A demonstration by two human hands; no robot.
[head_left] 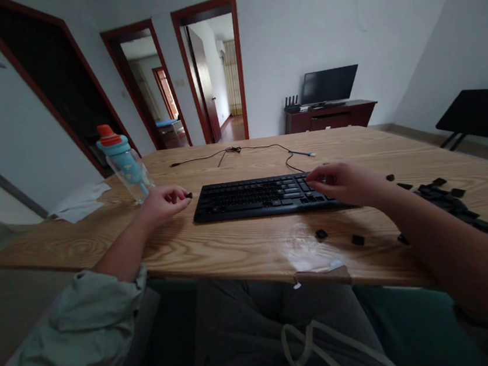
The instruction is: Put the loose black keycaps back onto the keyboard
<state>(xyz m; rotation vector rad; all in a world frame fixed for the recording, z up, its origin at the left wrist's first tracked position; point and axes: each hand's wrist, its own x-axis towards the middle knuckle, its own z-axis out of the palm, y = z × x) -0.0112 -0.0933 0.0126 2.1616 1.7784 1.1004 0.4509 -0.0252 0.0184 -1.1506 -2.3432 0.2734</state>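
Observation:
A black keyboard point(263, 196) lies on the wooden table point(242, 248) in front of me. My left hand point(163, 204) rests on the table just left of the keyboard and pinches a small black keycap point(188, 196) between its fingertips. My right hand point(344, 183) lies over the keyboard's right end, fingers curled down onto the keys. Whether it holds anything I cannot tell. A pile of loose black keycaps point(453, 206) lies to the right of that hand, and a few single keycaps point(321, 234) sit nearer the front edge.
A clear bottle with a blue and orange top point(125, 163) stands left of my left hand. White paper point(79, 203) lies at the table's left corner. The keyboard's cable point(257, 148) runs across the far side. A monitor on a cabinet point(329, 86) stands by the back wall.

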